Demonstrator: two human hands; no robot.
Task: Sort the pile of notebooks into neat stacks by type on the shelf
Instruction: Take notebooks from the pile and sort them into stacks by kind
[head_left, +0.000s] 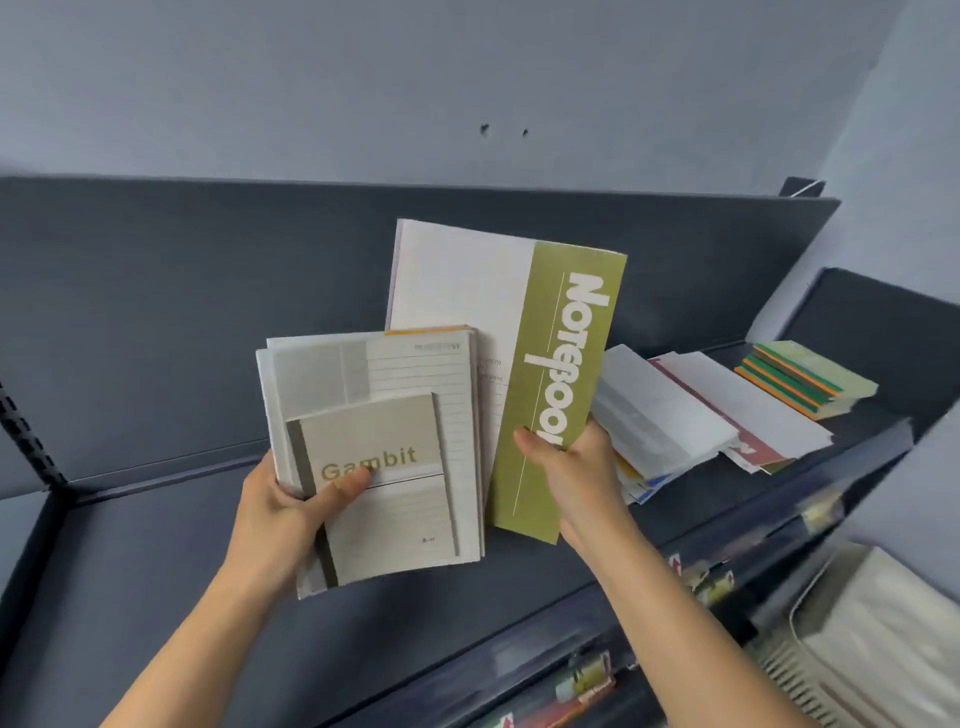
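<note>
My left hand (291, 506) grips a small bundle of grey and beige notebooks (395, 415), its thumb across the top one, marked "Gambit". My right hand (571, 467) holds a large white notebook with an olive-green band reading "Notebook" (519, 332), thumb on the band near its lower part. Both bundles are held up above the dark shelf (156, 561). To the right, a loose pile of white and red notebooks (696, 410) lies on the shelf. Past it sits a neat stack of thin notebooks with green and orange spines (810, 376).
A dark back panel (208, 291) rises behind the shelf, under a grey wall. A lower shelf level at the front right carries coloured items behind a clear strip (587, 680). A white slatted object (872, 634) stands at the bottom right.
</note>
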